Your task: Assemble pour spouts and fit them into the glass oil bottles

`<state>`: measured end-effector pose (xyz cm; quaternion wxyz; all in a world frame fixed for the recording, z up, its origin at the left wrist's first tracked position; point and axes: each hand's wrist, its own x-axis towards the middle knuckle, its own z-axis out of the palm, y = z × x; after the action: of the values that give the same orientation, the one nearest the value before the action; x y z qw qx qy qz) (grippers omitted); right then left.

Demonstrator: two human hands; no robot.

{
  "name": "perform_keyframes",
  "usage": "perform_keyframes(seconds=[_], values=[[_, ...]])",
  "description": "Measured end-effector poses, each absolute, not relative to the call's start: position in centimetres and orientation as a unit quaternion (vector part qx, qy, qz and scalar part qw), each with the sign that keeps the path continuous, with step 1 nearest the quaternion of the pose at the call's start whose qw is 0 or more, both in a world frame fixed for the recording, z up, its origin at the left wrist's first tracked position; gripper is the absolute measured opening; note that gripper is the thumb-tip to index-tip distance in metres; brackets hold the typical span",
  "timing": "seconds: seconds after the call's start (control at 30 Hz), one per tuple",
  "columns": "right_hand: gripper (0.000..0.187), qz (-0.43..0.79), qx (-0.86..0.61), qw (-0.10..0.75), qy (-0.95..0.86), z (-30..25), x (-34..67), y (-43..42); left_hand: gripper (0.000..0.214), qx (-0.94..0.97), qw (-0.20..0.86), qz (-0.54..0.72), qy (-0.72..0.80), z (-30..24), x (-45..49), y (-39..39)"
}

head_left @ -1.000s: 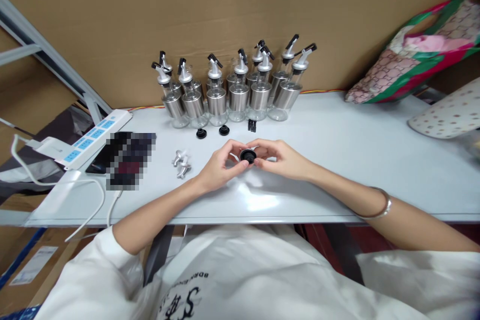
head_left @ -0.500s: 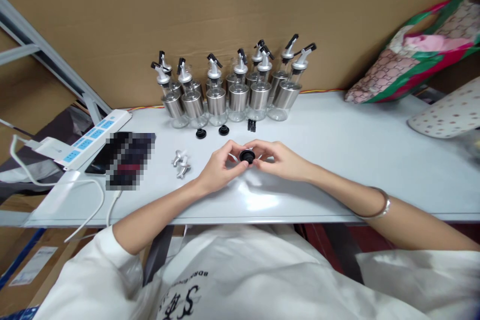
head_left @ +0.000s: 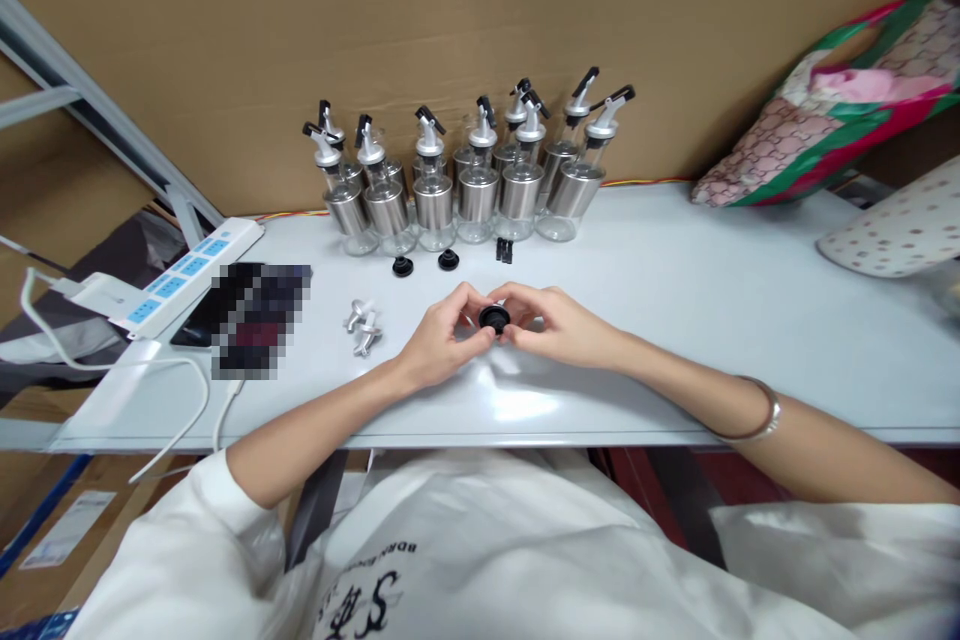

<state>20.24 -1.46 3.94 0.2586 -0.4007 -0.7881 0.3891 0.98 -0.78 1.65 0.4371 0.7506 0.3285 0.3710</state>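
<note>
Since the earlier frame, the one held black cap (head_left: 493, 316) has dipped slightly; left hand (head_left: 444, 336) and right hand (head_left: 568, 328), forearms converging, pinch it between fingertips over the table (head_left: 690, 320). Near them lie two loose caps (head_left: 448, 261), two silver spouts (head_left: 367, 334); six bottles (head_left: 434, 207) form the front row.

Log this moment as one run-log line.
left hand: holding black round part | right hand: holding same part | table: two similar black parts, small black pieces, silver pieces | behind: bottles
</note>
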Motion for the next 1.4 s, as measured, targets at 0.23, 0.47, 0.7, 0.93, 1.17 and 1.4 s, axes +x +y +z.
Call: perform_keyframes(seconds=[0.23,0.47,0.7,0.93,1.17,1.4], values=[[0.025,0.377,-0.403,0.24,-0.798,4.06,20.01,-1.89,0.019,0.769,0.417,0.351,0.336,1.63,0.9,-0.9],[0.015,0.355,-0.399,0.235,-0.812,4.13,20.01,-2.11,0.026,0.78,0.401,0.354,0.326,1.41,0.97,-0.97],[0.017,0.323,-0.396,0.23,-0.828,4.11,20.13,-2.05,0.026,0.791,0.378,0.358,0.322,1.3,0.86,-0.9],[0.014,0.303,-0.377,0.253,-0.838,4.19,20.1,-1.94,0.026,0.802,0.348,0.369,0.315,1.3,0.84,-0.97],[0.014,0.243,-0.368,0.271,-0.855,4.05,19.92,-2.13,0.025,0.817,0.312,0.379,0.304,1.16,0.95,-1.14],[0.012,0.255,-0.373,0.282,-0.847,3.76,19.83,-2.29,0.027,0.819,0.302,0.377,0.31,1.27,0.9,-1.35]])
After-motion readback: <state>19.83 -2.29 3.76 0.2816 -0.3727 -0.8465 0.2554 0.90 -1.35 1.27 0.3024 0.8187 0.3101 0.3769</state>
